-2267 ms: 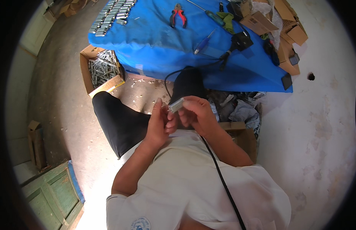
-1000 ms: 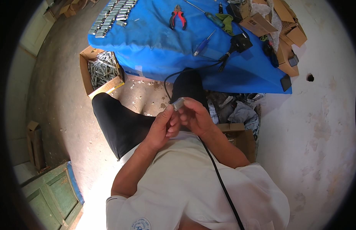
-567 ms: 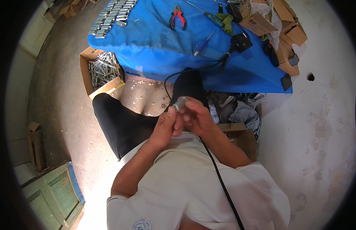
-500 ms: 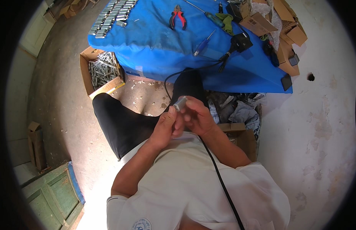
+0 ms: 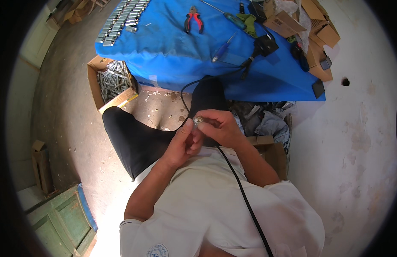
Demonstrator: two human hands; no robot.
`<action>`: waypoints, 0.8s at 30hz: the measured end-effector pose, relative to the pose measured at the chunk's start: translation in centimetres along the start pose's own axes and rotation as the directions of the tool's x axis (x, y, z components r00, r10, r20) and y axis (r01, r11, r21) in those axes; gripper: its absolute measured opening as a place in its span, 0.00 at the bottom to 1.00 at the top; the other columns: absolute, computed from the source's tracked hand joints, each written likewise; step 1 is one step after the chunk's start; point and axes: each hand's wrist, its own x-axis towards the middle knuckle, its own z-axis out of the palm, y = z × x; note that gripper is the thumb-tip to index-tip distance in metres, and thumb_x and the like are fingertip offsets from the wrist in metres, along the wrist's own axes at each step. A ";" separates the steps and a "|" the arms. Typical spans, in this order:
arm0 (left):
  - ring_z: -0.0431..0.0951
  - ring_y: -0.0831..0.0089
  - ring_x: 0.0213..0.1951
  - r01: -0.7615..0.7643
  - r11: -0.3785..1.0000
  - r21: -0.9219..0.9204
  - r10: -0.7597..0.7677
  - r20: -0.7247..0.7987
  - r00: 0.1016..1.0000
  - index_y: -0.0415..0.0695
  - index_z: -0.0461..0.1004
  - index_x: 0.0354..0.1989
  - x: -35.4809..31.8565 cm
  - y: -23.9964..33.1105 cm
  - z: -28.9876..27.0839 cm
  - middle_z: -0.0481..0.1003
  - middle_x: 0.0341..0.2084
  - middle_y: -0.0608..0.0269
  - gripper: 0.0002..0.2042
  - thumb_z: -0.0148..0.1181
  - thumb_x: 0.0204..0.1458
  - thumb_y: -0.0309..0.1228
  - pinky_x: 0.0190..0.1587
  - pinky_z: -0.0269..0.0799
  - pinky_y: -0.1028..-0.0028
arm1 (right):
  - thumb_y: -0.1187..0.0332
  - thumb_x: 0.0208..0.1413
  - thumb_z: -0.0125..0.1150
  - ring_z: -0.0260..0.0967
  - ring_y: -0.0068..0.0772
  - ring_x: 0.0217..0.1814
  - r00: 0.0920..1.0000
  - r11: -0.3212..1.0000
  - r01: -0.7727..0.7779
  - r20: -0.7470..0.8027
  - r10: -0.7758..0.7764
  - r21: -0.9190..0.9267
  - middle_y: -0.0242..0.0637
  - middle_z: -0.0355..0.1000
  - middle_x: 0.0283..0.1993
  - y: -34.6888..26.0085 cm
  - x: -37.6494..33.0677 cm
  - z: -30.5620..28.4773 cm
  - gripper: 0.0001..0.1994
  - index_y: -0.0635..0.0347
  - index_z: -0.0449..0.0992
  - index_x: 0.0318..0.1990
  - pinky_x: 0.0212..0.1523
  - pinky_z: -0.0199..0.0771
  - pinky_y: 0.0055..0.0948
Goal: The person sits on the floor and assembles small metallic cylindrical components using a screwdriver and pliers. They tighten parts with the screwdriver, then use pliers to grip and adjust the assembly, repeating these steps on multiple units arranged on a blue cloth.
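Observation:
Both my hands meet in front of my chest, above my black-trousered legs. My left hand and my right hand pinch a small silvery metal piece between their fingertips. A black cable runs up over my cream shirt, passes behind my hands and loops on toward the blue sheet. How the piece joins the cable is hidden by my fingers.
On the blue sheet lie red pliers, a blue screwdriver, a black plug block and rows of metal pieces. A cardboard box of metal pieces stands at left. Crumpled cloth and cartons lie at right.
My hands have stayed together over my lap, shifting only slightly; the fingers have re-gripped the small metal piece, which now shows between the fingertips.

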 end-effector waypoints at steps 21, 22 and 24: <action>0.52 0.85 0.18 -0.105 0.981 0.165 0.109 -0.011 0.994 0.48 0.62 0.23 -0.5 -0.2 0.4 0.58 0.16 0.73 0.24 0.46 0.57 0.57 0.19 0.43 0.82 | 0.80 0.53 0.50 0.63 0.15 0.29 0.992 0.941 0.091 -0.053 -0.114 -0.325 0.31 0.70 0.33 -1.1 -1.1 0.6 0.11 0.65 0.75 0.42 0.28 0.62 0.17; 0.52 0.85 0.18 -0.103 0.987 0.124 0.107 -0.027 0.994 0.48 0.62 0.23 -0.5 -0.3 0.3 0.58 0.16 0.73 0.24 0.46 0.58 0.57 0.19 0.43 0.82 | 0.80 0.52 0.50 0.63 0.16 0.29 0.993 0.943 0.088 -0.044 -0.108 -0.322 0.32 0.70 0.33 -1.2 -1.2 0.6 0.11 0.65 0.75 0.42 0.28 0.63 0.17; 0.52 0.85 0.17 -0.091 0.984 0.154 0.099 -0.042 0.994 0.48 0.62 0.23 -0.7 -0.2 0.1 0.58 0.16 0.73 0.24 0.46 0.58 0.57 0.19 0.43 0.82 | 0.80 0.52 0.50 0.65 0.17 0.31 0.994 0.913 0.102 0.014 -0.105 -0.396 0.33 0.71 0.35 -1.4 -1.3 0.4 0.11 0.66 0.75 0.42 0.30 0.65 0.18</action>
